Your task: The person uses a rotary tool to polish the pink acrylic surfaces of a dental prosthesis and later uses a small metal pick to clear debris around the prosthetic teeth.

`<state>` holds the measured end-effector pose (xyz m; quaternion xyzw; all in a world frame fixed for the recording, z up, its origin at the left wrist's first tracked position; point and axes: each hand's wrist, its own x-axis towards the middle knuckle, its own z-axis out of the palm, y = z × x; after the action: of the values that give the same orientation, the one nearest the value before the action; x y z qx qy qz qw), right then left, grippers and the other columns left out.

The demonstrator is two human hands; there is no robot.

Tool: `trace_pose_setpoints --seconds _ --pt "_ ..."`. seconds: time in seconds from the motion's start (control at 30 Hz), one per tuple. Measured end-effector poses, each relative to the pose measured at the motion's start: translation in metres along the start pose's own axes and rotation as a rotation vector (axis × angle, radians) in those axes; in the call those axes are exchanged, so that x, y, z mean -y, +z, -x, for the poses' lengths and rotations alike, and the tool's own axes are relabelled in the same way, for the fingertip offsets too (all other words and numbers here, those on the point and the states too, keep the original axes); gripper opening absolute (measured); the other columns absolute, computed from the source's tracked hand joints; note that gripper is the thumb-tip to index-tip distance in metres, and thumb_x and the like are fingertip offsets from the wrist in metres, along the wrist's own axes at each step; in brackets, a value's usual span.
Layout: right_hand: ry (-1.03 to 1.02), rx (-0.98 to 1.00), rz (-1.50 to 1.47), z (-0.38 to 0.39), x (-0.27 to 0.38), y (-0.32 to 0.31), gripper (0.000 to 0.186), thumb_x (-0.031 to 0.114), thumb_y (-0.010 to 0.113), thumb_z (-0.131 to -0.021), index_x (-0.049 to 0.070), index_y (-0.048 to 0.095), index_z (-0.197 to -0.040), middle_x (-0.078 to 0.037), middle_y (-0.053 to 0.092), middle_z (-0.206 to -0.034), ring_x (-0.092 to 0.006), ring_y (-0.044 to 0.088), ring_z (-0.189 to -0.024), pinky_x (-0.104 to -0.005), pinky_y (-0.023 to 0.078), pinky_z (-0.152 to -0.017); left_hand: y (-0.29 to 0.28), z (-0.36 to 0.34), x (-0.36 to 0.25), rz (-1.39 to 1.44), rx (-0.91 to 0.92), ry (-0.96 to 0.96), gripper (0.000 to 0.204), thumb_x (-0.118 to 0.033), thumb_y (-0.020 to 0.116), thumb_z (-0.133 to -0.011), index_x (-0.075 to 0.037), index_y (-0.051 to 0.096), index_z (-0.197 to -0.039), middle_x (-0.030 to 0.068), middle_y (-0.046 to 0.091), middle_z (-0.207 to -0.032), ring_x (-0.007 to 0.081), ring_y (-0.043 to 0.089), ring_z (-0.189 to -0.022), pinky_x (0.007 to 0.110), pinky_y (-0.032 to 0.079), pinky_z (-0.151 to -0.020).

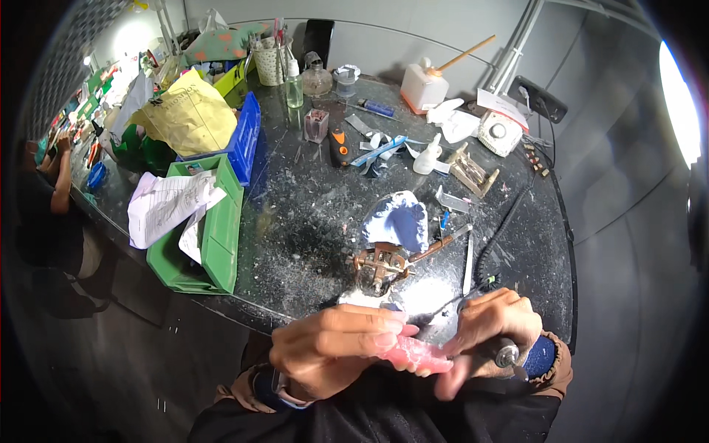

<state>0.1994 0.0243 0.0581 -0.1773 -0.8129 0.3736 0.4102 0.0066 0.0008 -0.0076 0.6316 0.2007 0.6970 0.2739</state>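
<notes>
Close to my body, my left hand (pixel 325 351) grips a pink denture base (pixel 416 354), its fingers pressed on the left part. Dusty white marks show on the pink surface. At the right end of the denture, my right hand (pixel 496 325) is closed round a metal rotary handpiece (pixel 507 354), its thumb near the denture and slightly blurred. The handpiece's tip cannot be made out. Just beyond my hands, a brass-coloured articulator (pixel 380 267) stands on the dusty black bench, with a white and blue plaster cast (pixel 399 220) behind it.
A green bin (pixel 227 247) with papers and a blue bin (pixel 247 144) stand left. A white control unit (pixel 500 134) and coiled black cord (pixel 508 220) lie right. Bottles, including one with a brush (pixel 424 88), line the back. Another person (pixel 55 192) sits far left.
</notes>
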Motion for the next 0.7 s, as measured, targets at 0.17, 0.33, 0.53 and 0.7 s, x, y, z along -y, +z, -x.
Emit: trace_pose_setpoints --seconds 0.17,0.33,0.53,0.7 --pt "0.055 0.273 0.190 -0.002 -0.008 -0.006 0.048 0.051 0.072 -0.061 0.009 0.053 -0.075 0.000 0.051 -0.055 -0.0192 0.055 -0.046 -0.0300 0.040 -0.041 0.001 0.000 -0.006 0.322 0.086 -0.175 0.013 -0.002 0.061 -0.078 0.004 0.050 -0.081 0.0190 0.056 -0.079 0.0381 0.064 -0.075 0.050 0.058 -0.060" --pt "0.116 0.350 0.190 0.001 -0.011 -0.005 0.050 0.056 0.070 -0.056 0.010 0.053 -0.068 0.000 0.051 -0.054 -0.0188 0.053 -0.046 -0.0284 0.038 -0.041 0.007 -0.002 -0.003 0.309 0.063 -0.178 0.011 -0.003 0.057 -0.081 0.003 0.050 -0.075 0.0189 0.057 -0.071 0.0341 0.064 -0.066 0.046 0.058 -0.056" --pt "0.142 0.393 0.209 0.003 -0.015 -0.003 0.050 0.056 0.070 -0.057 0.010 0.052 -0.067 -0.001 0.050 -0.055 -0.0192 0.054 -0.047 -0.0297 0.040 -0.042 0.006 -0.004 -0.005 0.271 0.058 -0.221 0.013 -0.002 0.058 -0.081 0.002 0.050 -0.071 0.0184 0.058 -0.068 0.0323 0.064 -0.062 0.042 0.058 -0.054" --pt "-0.006 0.348 0.198 -0.002 -0.013 -0.004 0.052 0.056 0.069 -0.058 0.009 0.053 -0.070 -0.001 0.049 -0.054 -0.0203 0.054 -0.047 -0.0306 0.039 -0.041 0.011 -0.002 0.000 0.362 0.019 -0.189 0.014 0.001 0.064 -0.076 0.000 0.051 -0.071 0.0171 0.059 -0.069 0.0315 0.064 -0.063 0.040 0.057 -0.054"
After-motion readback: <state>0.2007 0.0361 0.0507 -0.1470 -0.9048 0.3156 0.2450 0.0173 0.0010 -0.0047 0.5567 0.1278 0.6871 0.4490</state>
